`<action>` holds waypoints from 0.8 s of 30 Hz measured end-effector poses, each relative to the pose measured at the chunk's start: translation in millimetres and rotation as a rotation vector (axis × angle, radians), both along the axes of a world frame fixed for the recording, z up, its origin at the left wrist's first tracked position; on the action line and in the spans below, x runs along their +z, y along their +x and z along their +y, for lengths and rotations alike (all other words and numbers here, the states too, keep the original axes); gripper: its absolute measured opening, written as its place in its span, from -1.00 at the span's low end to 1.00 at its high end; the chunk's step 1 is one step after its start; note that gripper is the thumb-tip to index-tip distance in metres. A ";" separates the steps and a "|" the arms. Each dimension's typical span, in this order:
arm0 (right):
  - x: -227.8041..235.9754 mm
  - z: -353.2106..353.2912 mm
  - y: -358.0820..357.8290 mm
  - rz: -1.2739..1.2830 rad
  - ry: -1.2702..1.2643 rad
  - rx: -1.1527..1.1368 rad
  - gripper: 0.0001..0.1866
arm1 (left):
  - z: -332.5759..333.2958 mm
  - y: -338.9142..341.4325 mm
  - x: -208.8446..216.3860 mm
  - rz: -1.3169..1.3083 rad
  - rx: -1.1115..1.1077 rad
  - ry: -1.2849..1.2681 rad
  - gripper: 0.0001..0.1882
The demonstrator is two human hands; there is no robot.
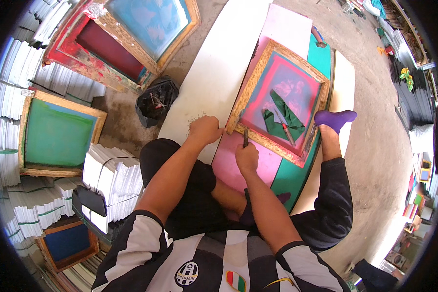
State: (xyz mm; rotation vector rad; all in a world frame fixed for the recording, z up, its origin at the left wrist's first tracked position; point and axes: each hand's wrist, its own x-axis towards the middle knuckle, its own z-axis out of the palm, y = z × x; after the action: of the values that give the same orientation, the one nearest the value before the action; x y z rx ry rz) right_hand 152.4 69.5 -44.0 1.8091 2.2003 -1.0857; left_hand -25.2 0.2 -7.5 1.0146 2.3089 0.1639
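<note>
A wooden screen-printing frame (pixel 258 63) with pink-stained mesh lies slantwise in front of me. My right hand (pixel 247 156) is closed around a slim dark tool (pixel 246 137), its tip at the frame's near edge; its exact kind is unclear. Beside the frame's near left corner, my left hand (pixel 207 130) is closed, and its contents, if any, are hidden. Small thin bits (pixel 195 118) lie on the white board by its knuckles. On the mesh rest a crumpled dark green cloth (pixel 288 112) and a pointed tool with a red handle (pixel 288 133).
Under the frame are white (pixel 214 63), pink (pixel 289 24) and green boards (pixel 320 61). My purple-socked foot (pixel 337 117) touches the frame's right side. At left are more screen frames (pixel 102 119), a black plastic bag (pixel 155 100) and paper stacks (pixel 113 168).
</note>
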 end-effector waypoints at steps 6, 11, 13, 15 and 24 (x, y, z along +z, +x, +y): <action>-10.2 -5.1 -1.5 0.016 0.089 0.013 -0.63 | -4.7 1.8 -13.1 0.000 0.023 0.072 -0.58; -19.2 30.6 18.9 0.406 -0.454 0.020 -0.76 | -13.5 7.8 -10.7 -0.012 -0.048 0.060 -0.62; -2.9 38.5 18.0 0.405 -0.526 -0.010 -0.73 | -15.3 7.2 -7.0 -0.039 -0.042 0.058 -0.63; 7.0 48.8 15.7 0.388 -0.595 -0.022 -0.64 | -17.4 7.6 -8.6 -0.023 -0.034 0.116 -0.62; 20.2 70.9 1.8 0.167 -0.618 0.052 -0.62 | -10.4 6.9 0.5 -0.052 -0.076 0.125 -0.59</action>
State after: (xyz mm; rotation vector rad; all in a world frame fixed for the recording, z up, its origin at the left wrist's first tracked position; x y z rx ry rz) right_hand 154.3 140.4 -23.7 1.4193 1.6872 -1.7125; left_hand -18.3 -10.3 -7.0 1.1448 2.2318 0.3030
